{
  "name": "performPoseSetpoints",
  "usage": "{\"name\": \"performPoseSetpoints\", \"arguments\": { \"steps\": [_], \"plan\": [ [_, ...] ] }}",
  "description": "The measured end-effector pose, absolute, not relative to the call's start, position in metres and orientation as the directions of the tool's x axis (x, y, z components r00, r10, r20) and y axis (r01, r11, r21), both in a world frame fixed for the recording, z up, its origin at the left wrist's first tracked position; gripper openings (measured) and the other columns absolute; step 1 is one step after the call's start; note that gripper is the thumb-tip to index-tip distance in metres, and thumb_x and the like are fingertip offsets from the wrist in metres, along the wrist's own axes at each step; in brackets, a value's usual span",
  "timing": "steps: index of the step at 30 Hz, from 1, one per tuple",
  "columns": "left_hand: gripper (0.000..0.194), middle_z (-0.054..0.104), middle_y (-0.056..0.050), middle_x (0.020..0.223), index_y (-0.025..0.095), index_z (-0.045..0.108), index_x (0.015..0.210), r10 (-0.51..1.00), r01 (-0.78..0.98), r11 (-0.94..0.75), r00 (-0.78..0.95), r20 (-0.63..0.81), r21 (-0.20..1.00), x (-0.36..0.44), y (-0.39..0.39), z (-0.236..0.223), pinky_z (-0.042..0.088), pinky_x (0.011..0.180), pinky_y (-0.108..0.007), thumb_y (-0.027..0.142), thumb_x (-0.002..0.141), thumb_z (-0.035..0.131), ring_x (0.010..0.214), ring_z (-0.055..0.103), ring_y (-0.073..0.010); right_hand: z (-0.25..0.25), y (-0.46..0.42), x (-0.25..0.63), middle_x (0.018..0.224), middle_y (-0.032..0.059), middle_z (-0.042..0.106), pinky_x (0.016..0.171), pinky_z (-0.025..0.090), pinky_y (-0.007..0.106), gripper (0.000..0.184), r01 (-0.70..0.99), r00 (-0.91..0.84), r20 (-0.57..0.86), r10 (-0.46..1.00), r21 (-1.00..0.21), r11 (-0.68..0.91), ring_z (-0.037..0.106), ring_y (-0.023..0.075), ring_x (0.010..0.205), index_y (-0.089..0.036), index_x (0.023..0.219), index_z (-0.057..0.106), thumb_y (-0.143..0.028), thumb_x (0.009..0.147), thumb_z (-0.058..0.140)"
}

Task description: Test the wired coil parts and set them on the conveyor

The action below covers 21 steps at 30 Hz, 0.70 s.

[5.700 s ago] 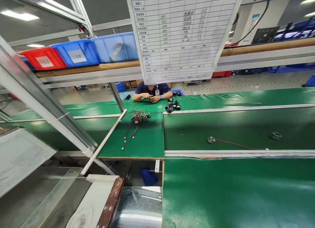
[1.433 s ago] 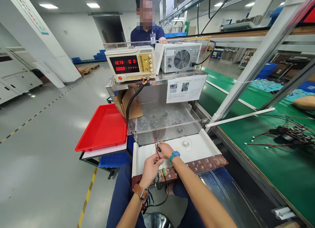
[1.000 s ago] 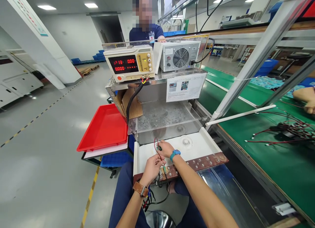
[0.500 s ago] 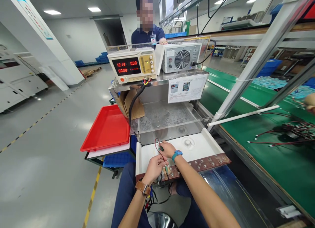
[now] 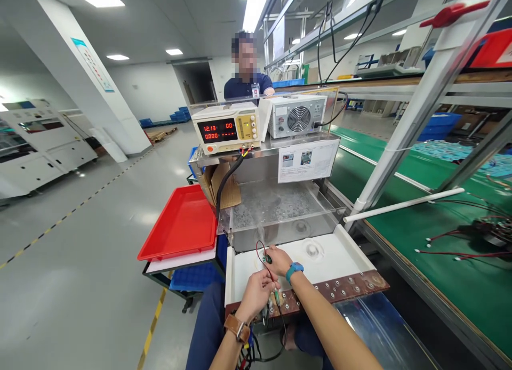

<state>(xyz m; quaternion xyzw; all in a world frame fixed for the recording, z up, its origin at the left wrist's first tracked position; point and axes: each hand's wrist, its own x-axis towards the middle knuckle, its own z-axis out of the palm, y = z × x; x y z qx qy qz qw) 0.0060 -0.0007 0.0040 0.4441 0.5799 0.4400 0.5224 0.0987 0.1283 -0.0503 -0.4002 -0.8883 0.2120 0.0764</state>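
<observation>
My right hand [image 5: 279,260], with a teal watch at its wrist, is closed on a small circuit board [image 5: 268,258], mostly covered by the fingers. A thin red and black wire [image 5: 258,248] loops up from the board and back down. My left hand [image 5: 258,291], wearing a brown-strapped watch, pinches the wire just below the board. Beneath the fingers a green-sleeved connector [image 5: 277,296] on a black cable rests at the brown studded strip [image 5: 332,291]. Both hands are over the white tray [image 5: 296,260] at its front edge.
A power supply [image 5: 226,129] with red digits and a grey fan unit [image 5: 298,117] stand on the metal shelf above. A red tray [image 5: 182,220] is at left. At right a green conveyor [image 5: 400,220] carries wired parts. A person [image 5: 248,85] stands behind the shelf.
The view has tilted upward, so the bench sits lower in the picture. My hands keep nearly the same grip on board and wire. Another person's hand at the right edge is gone from view.
</observation>
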Motion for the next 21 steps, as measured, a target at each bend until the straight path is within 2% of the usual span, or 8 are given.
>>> {"name": "performPoseSetpoints", "arguments": {
  "steps": [14,18,21],
  "plan": [
    [0.015,0.071,-0.005,0.066,0.018,0.059,0.072,0.978,0.009,0.197,-0.071,-0.196,0.980,0.007,0.000,0.001,0.047,0.069,-0.031,0.025,0.061,0.066,0.068,0.064,-0.0195,-0.053,0.129,0.094,0.106,0.0089,0.062,0.077,0.041,0.027,0.024,0.675,-0.664,-0.015,0.747,-0.441,0.591,0.061,0.0203,0.088,-0.017,0.099,0.066,-0.025,0.077,0.061],
    [0.029,0.070,-0.006,0.068,0.018,0.061,0.073,0.983,-0.002,0.133,-0.130,-0.132,0.991,0.005,0.003,-0.002,0.049,0.069,-0.032,0.042,0.062,0.074,0.066,0.064,-0.0205,-0.042,0.127,0.093,0.101,0.0090,0.063,0.074,0.042,0.027,0.019,0.662,-0.691,-0.008,0.723,-0.410,0.628,0.061,0.0201,0.085,-0.016,0.093,0.067,-0.026,0.078,0.062],
    [0.046,0.072,-0.008,0.074,0.018,0.063,0.079,0.963,0.047,0.078,-0.261,-0.063,0.996,0.001,0.003,-0.004,0.052,0.075,-0.036,0.059,0.060,0.073,0.074,0.067,-0.0238,-0.023,0.123,0.100,0.097,0.0066,0.063,0.074,0.043,0.026,0.019,0.635,-0.633,0.115,0.766,-0.488,0.599,0.060,0.0182,0.083,-0.017,0.092,0.067,-0.030,0.079,0.064]
  ]
}}
